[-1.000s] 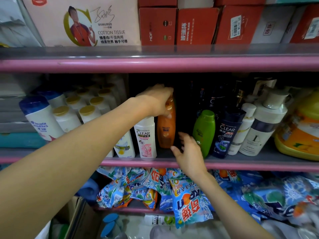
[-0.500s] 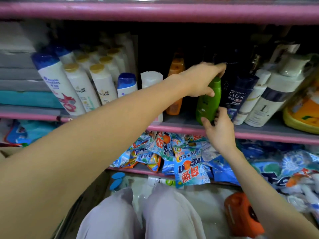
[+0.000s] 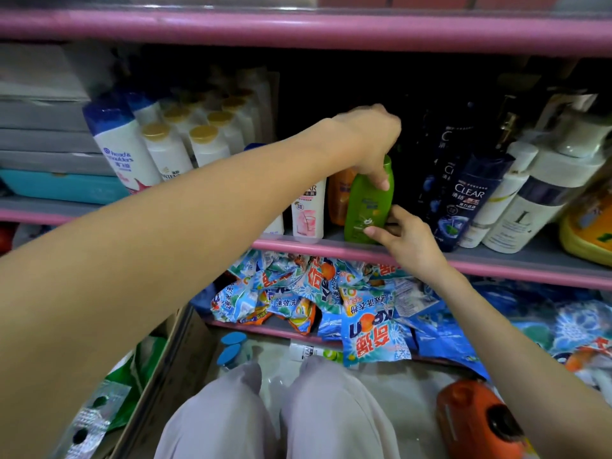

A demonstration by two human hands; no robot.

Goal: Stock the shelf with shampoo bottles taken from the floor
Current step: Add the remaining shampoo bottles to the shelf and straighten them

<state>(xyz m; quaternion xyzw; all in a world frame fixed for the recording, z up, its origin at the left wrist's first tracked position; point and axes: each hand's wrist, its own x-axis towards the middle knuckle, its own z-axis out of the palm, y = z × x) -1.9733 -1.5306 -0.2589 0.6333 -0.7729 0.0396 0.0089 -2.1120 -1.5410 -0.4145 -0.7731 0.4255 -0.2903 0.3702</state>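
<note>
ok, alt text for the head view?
Both hands hold a green shampoo bottle on the pink-edged shelf: left hand grips its top, right hand its base. Orange shampoo bottle stands left, dark Clear bottle right.

Pink-edged shelves point(image 3: 298, 31) in dim light; washing-powder packets point(image 3: 371, 326) below, pale floor point(image 3: 397, 385), cardboard box point(image 3: 172, 366) at left

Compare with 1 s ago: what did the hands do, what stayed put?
The left hand let go of the orange bottle and now grips the top of the green bottle. The right hand moved from the shelf edge to pinch the green bottle's base; the bottle now stands nearer the orange one. The orange bottle and white Clear bottle stayed put.
</note>
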